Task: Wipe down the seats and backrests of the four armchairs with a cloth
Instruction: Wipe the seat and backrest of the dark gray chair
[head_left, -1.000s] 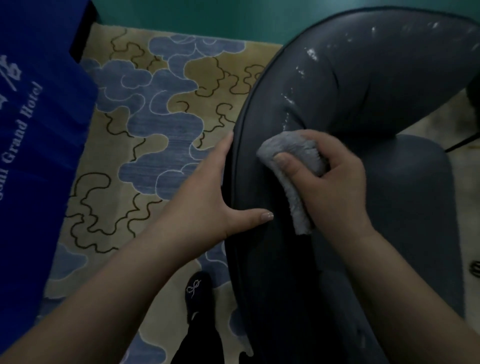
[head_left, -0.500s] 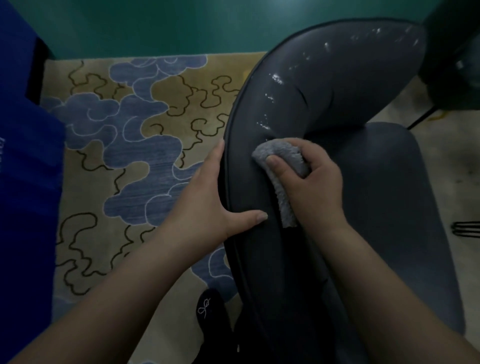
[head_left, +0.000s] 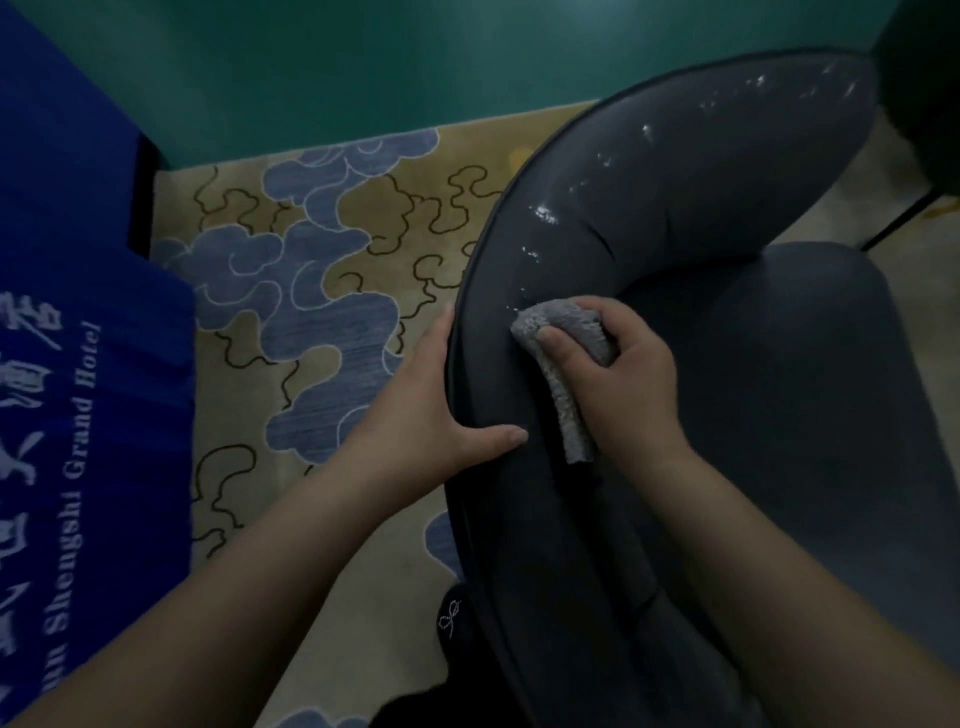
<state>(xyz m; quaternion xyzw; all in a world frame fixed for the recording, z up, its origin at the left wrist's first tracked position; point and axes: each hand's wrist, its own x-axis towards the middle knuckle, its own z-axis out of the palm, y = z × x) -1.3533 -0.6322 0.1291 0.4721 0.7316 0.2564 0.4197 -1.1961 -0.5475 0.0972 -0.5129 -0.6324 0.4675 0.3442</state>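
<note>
A dark grey armchair (head_left: 701, 218) with a curved backrest fills the right half of the head view, and its seat (head_left: 810, 395) lies to the right. My right hand (head_left: 628, 374) grips a grey fluffy cloth (head_left: 563, 332) and presses it against the inner face of the backrest; a strip of cloth hangs below the hand. My left hand (head_left: 431, 410) holds the backrest's rim, fingers on the outer side and thumb lying across the top edge. Wet streaks glisten on the backrest above the cloth.
A patterned tan and blue carpet (head_left: 322, 322) covers the floor on the left. A blue fabric panel with white lettering (head_left: 78, 415) stands at the far left. A green wall (head_left: 363, 67) runs along the back. My dark shoe (head_left: 452, 618) is by the chair's base.
The view has shifted slightly. My right hand with the cloth stays at about the same spot on the backrest, and my left hand keeps its hold on the rim.
</note>
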